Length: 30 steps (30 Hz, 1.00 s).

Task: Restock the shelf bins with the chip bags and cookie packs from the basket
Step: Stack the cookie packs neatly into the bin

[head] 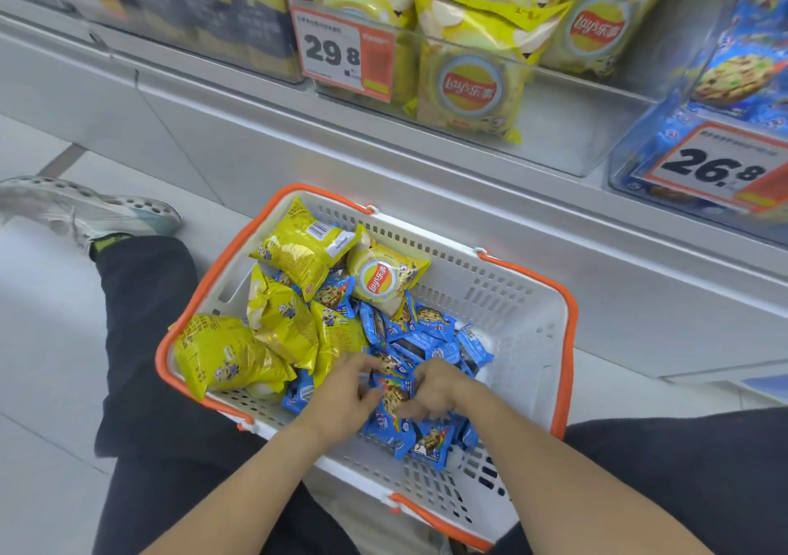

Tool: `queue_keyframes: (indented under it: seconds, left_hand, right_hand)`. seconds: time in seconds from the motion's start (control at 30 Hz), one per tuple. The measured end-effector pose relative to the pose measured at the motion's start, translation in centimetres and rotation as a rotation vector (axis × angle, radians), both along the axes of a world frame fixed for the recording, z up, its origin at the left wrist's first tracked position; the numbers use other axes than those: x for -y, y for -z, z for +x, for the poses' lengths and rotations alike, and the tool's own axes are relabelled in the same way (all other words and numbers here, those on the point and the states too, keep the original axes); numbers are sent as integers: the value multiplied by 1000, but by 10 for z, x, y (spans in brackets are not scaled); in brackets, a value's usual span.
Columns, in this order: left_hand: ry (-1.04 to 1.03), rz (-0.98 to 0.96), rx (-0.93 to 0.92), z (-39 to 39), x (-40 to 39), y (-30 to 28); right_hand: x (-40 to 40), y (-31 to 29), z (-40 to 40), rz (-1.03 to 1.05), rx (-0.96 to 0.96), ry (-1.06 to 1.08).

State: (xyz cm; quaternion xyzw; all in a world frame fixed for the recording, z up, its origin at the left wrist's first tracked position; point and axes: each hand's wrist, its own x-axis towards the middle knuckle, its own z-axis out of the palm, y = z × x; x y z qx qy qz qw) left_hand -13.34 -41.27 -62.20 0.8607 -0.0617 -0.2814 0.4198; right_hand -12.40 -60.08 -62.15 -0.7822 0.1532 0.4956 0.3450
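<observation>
A white basket with an orange rim [524, 298] sits on the floor between my knees. Several yellow chip bags [290, 324] lie in its left half and several blue cookie packs [430, 332] are heaped in its right half. Both hands are down in the cookie heap. My left hand [345, 392] and my right hand [439, 388] together pinch one blue cookie pack [394, 392] between their fingers. Above, a clear shelf bin [554, 128] holds upright yellow chip bags, and a bin at the right [665, 145] holds blue cookie packs.
Orange price tags reading 29.8 [341, 53] and 26.8 [720, 166] hang on the bin fronts. A grey shelf ledge [383, 170] juts out over the basket's far side. My left leg and shoe [85, 209] stretch along the floor at the left.
</observation>
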Motion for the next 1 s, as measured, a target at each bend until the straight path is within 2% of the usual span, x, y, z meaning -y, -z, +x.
queue_keyframes:
  seconds: [0.13,0.23,0.3,0.37,0.47,0.57,0.67,0.8,0.9,1.0]
  left_hand:
    - [-43,-93,-26,4,5,-14]
    - [-38,-270,-72,11,11,-32]
    - [-27,-292,-28,18,17,-47]
    - [33,-244,40,28,24,-61]
    - [186,-118,159,42,37,-89]
    - [216,-67,297,52,56,-121]
    - [51,-118,426,62,74,-148]
    - [-176,-396,461,72,97,-187]
    - [-240,-564,535,77,119,-218]
    - [-211,-652,635,85,142,-240]
  right_hand:
    - [12,-34,15,240,-35,328]
    - [25,-63,28,278,2,286]
    - [35,-87,36,250,72,244]
    - [48,-112,44,161,234,156]
    - [66,-149,48,65,474,-88]
    - [84,-173,46,28,633,-163]
    - [98,-193,42,-10,833,-74]
    - [111,-225,36,63,1070,139]
    - [119,-252,29,71,1277,261]
    - [132,-274,23,60,1515,393]
